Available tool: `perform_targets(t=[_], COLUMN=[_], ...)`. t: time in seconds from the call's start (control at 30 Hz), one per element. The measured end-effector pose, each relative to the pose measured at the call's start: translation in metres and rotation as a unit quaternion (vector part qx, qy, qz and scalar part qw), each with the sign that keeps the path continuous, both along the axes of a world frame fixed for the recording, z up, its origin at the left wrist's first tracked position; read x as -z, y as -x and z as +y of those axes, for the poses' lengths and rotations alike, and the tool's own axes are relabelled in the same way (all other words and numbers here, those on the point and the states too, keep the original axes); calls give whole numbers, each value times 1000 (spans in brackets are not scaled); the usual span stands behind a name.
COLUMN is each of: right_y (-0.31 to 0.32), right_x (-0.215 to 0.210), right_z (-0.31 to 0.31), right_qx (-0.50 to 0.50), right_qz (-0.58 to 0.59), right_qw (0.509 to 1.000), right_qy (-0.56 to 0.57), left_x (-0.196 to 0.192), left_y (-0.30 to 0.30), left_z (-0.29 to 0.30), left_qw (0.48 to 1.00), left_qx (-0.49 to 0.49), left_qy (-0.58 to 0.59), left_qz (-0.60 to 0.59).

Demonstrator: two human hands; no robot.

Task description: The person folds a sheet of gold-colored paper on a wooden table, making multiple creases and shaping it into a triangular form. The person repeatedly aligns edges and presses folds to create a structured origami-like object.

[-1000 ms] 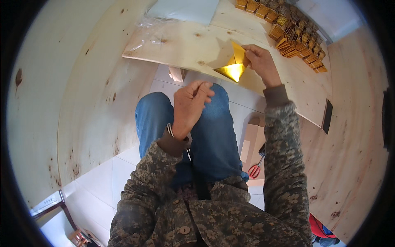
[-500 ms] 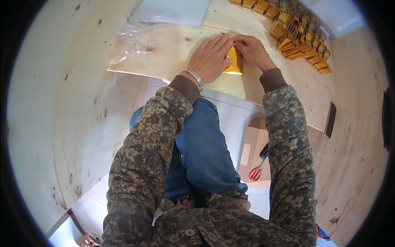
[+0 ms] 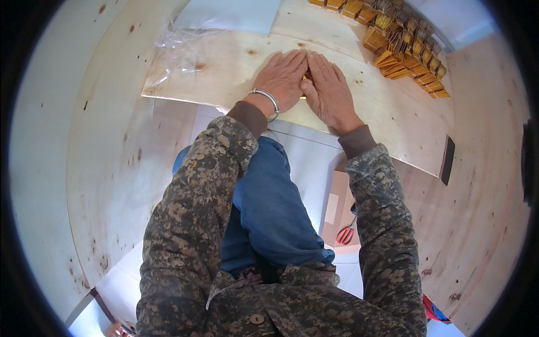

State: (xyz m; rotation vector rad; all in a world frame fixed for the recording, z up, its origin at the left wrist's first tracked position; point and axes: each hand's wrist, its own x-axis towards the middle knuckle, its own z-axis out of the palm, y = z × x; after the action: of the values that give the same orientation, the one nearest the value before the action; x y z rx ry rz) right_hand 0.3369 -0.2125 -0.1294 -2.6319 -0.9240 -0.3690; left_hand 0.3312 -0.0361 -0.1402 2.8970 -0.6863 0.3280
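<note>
My left hand [image 3: 281, 81] lies flat, fingers stretched forward, on a shiny gold foil sheet [image 3: 303, 98] on the wooden tabletop. Beside it, my right hand [image 3: 329, 92] also presses down flat with its fingers extended. The two hands slant inward and meet near the fingertips. Between and under them only slivers of the gold sheet show; the rest is hidden. A silver bangle [image 3: 266, 95] circles my left wrist.
Bundles of folded gold paper [image 3: 387, 42] stand in rows at the far right of the tabletop [image 3: 393, 118]. Clear plastic wrap [image 3: 174, 48] and a pale blue sheet [image 3: 230, 14] lie at the far left. Below the table's edge are a cardboard box [image 3: 337, 194] and red-handled scissors [image 3: 345, 235].
My right hand has gone from pinching the gold sheet's far edge to lying flat over it, moving nearer and left. My left hand stays flat. The gold sheet is now mostly covered.
</note>
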Motion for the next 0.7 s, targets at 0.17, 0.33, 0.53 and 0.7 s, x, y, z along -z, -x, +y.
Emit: perform_targets(t=[0.17, 0.33, 0.53, 0.7], right_y=[2, 3, 1, -1], right_x=[4, 4, 7, 7], right_z=[0, 1, 0, -3], right_qx=[4, 8, 9, 4], right_qz=[-3, -28, 4, 10], right_qw=[1000, 997, 998, 995], right_qy=[31, 67, 63, 98], left_x=[-8, -11, -23, -28], left_y=[2, 11, 42, 97], left_z=[1, 15, 23, -24], left_qw=[1000, 999, 997, 986], left_qx=[-5, -9, -48, -53], left_qy=[0, 1, 35, 133], left_qz=[30, 31, 56, 85])
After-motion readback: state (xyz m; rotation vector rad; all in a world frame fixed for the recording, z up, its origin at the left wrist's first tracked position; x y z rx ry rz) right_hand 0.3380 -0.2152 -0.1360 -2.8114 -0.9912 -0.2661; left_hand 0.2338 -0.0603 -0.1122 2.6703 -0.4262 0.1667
